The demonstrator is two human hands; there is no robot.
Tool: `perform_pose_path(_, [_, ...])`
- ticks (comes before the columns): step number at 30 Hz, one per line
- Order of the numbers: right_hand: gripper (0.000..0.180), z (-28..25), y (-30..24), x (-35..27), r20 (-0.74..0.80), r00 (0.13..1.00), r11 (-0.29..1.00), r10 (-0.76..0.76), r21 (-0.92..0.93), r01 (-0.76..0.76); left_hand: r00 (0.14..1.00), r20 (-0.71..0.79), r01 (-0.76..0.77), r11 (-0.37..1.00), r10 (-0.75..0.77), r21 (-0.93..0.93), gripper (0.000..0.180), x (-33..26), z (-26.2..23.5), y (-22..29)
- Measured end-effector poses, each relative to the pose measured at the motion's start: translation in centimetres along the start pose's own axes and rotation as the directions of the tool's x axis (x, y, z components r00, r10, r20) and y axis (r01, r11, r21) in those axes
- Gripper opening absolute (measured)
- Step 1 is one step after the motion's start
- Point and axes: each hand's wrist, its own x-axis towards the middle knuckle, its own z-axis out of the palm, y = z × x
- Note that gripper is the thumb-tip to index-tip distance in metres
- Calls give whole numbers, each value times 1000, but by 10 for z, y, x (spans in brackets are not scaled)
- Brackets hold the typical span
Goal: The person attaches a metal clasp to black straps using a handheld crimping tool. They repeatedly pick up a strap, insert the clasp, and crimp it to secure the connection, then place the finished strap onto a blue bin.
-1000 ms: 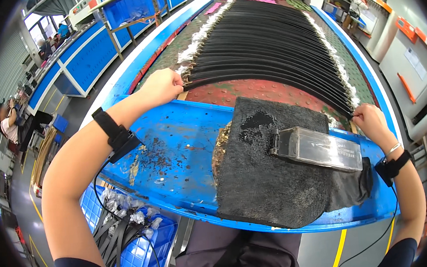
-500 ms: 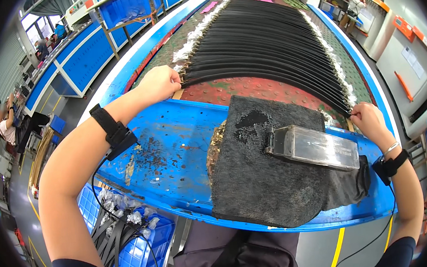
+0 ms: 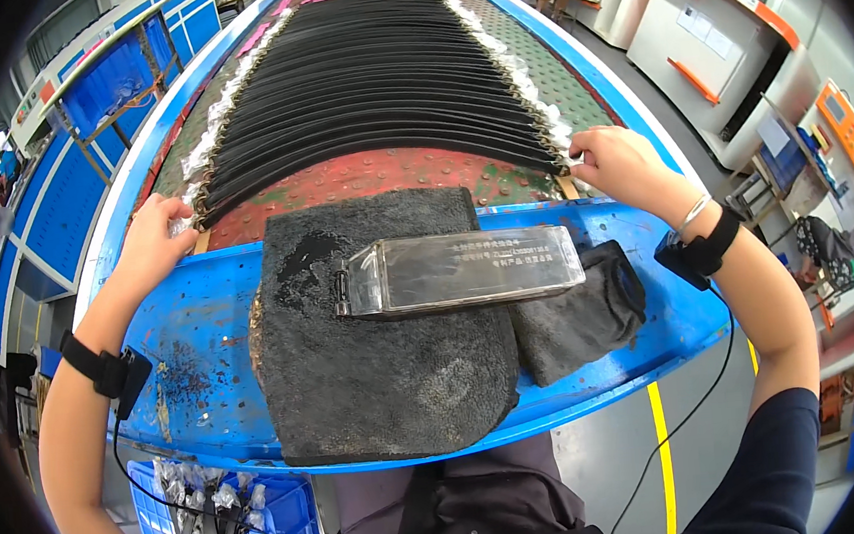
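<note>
Black straps [image 3: 372,81] lie side by side across the green and red bed of a machine. Their ends have brass-coloured metal parts and clear plastic wrapping. My left hand [image 3: 156,240] is closed at the left end of the nearest strap, with plastic showing by the fingertips. At that strap's right end, my right hand [image 3: 620,163] pinches the wrapped tip between thumb and fingers. The nearest strap bows away from me in the middle. Between my forearms, a clear-lidded dark box [image 3: 477,268] rests on a worn black pad [image 3: 386,381].
A blue tray-like ledge [image 3: 202,335] carries the pad and a crumpled dark cloth [image 3: 581,315]. Below left, a blue crate [image 3: 286,519] holds more straps with plastic-wrapped ends. Cables hang from bands on both wrists. White cabinets with orange trim [image 3: 710,44] stand at right.
My view has turned to the right, so the bed appears further left. Both hands remain at the ends of the nearest strap, their grip shifted slightly onto the plastic-wrapped tips.
</note>
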Motion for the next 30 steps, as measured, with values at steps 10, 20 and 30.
perform_pose_path(10, [14,-59,-45,-87,-156,978,953,-136,250,172,981,-42,159,910,-190,-382,34,-112,-86,69])
perform_pose_path(20, [4,28,-94,-202,-552,819,807,-159,406,430,892,-168,159,638,-420,-754,47,-284,-149,111])
perform_pose_path(30, [16,59,-166,-208,-652,758,419,-8,686,595,661,-132,750,658,-739,72,28,-471,9,49])
